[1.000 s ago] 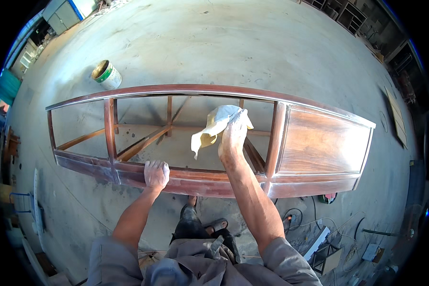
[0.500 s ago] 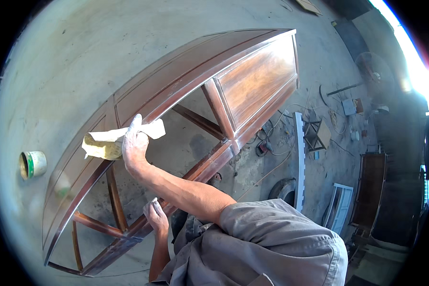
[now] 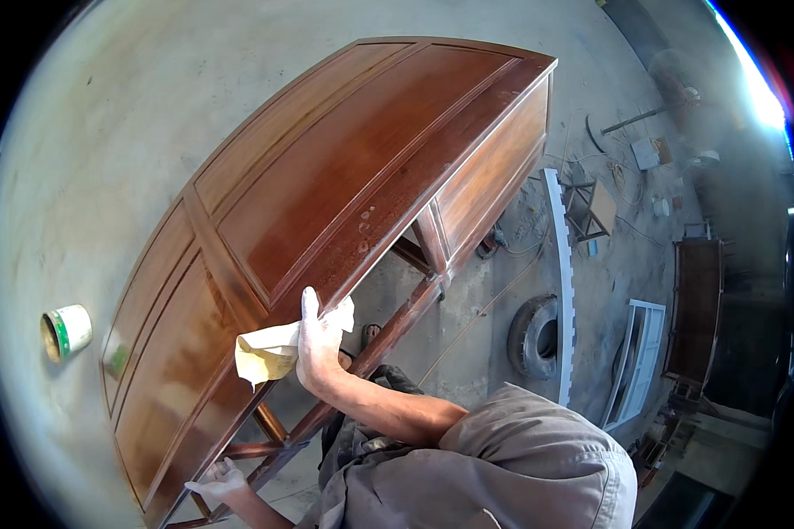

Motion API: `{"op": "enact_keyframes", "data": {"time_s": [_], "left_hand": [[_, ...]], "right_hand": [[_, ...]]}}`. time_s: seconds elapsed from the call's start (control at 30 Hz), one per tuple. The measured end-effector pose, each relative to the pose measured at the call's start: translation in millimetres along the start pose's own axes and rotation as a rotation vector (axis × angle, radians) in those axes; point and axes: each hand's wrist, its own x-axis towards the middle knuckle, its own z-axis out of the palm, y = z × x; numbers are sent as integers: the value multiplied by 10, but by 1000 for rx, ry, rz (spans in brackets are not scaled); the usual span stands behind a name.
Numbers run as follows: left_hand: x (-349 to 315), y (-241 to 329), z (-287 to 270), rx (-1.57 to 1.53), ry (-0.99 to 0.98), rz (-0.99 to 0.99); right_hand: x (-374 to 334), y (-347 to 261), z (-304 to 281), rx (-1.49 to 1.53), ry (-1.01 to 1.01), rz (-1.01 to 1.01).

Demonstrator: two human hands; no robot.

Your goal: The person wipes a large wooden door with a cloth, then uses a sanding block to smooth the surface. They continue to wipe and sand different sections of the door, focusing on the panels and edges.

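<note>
A: Rag (image 3: 273,353), pale yellow, sits in our right hand (image 3: 319,348), pressed vs the near edge of the brown wooden cabinet (image 3: 326,203). Grip's clamped on the cloth, thumb sticking up along the wood.

B: Agreed. Cabinet's lying tilted on the concrete floor (image 3: 106,132), panelled glossy face up, w/ open framework on our side. Where's our left hand (image 3: 216,483)?

A: Low down, bottom-left of view, resting on the lower rail of the frame. We can't tell if that grip is closed round the rail or just flat on it; fingers look pale, partly hidden.

B: Fair. Our right forearm runs from the grey sleeve up to the cabinet edge, elbow bent.

A: Yep. Other bits: small tin (image 3: 65,331) w/ green band lying on the floor, well apart from the cabinet, off its left end.

B: On the right we see a tyre (image 3: 535,337) on the floor, a long white notched strip (image 3: 563,282) just beside it, and a white frame (image 3: 637,357) further right.

A: Also a small wooden stool-like stand (image 3: 591,207) near the cabinet's far end, cables around it.
</note>
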Motion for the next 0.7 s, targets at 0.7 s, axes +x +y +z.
{"op": "enact_keyframes", "data": {"time_s": [0.7], "left_hand": [[151, -547, -680, -59, 104, -567]], "right_hand": [[356, 506, -1173, -33, 182, 217]]}}
